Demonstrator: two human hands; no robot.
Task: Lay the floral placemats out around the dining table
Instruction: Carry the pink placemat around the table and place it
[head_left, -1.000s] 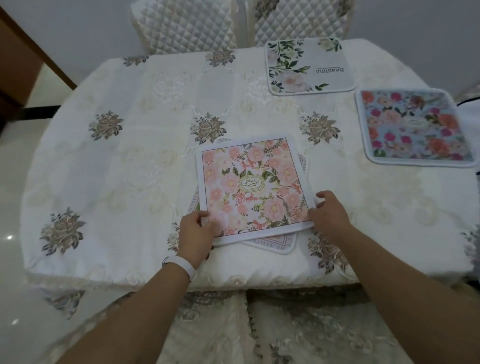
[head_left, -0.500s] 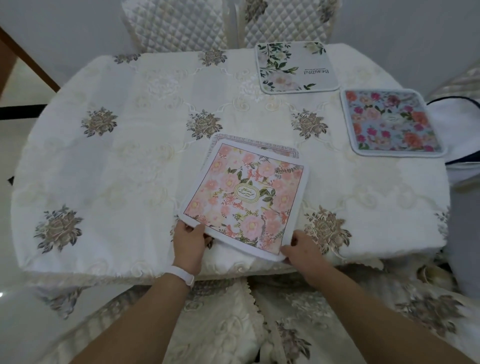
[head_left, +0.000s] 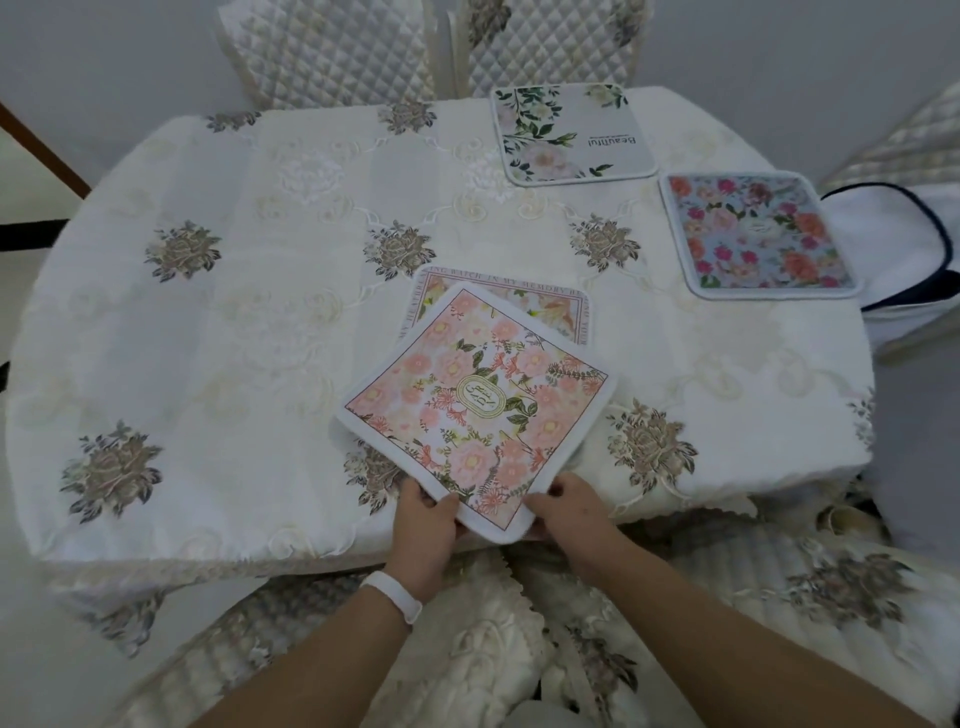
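A pink floral placemat (head_left: 478, 405) is turned like a diamond over the table's near edge. My left hand (head_left: 423, 514) and my right hand (head_left: 569, 506) both grip its nearest corner. Half hidden under its far side lies another placemat (head_left: 550, 306) with a lettered border. A white placemat with green leaves (head_left: 571, 135) lies flat at the far edge. A blue placemat with pink and orange flowers (head_left: 758, 234) lies flat at the right side.
The table wears a cream embroidered cloth (head_left: 260, 312). Two quilted chairs (head_left: 332, 52) stand at the far side. A white bag with dark trim (head_left: 909, 249) sits at the right edge. A padded chair seat (head_left: 467, 649) is just below my arms.
The pink placemat has been pulled toward me and turned clockwise, uncovering more of the placemat beneath. Both hands have slid together onto its near corner.
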